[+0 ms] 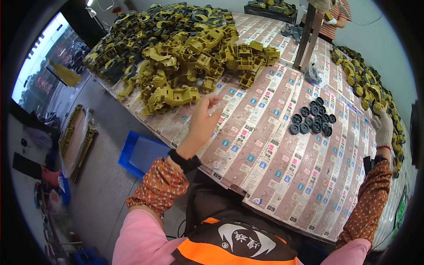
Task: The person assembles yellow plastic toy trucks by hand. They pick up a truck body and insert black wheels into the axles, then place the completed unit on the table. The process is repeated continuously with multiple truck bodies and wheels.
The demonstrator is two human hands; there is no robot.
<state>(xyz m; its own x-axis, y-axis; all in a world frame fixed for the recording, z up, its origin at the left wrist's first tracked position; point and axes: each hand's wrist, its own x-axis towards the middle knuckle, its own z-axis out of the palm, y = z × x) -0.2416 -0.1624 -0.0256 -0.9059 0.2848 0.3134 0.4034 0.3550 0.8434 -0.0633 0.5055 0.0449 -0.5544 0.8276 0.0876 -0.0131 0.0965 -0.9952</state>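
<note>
My bare left hand (204, 121) is open above the table, its fingers apart and nothing in them. Just beyond its fingertips lies a yellow plastic toy car body (176, 96), at the near edge of a big heap of similar bodies (198, 53). At the far right, my right hand (383, 128) wears a pale knitted glove. Its fingers close around a yellow toy car (378, 107) at the edge of a row of yellow and black toy cars (360, 81); the glove partly hides their grip. Between my hands lies a cluster of black toy wheels (314, 118).
The table (247, 176) has a striped printed covering. A post (304, 39) rises from it near a clear plastic bag (313, 73). A blue bin (141, 152) stands below the left edge. Another person (329, 28) is across the table, beside a dark crate (271, 11).
</note>
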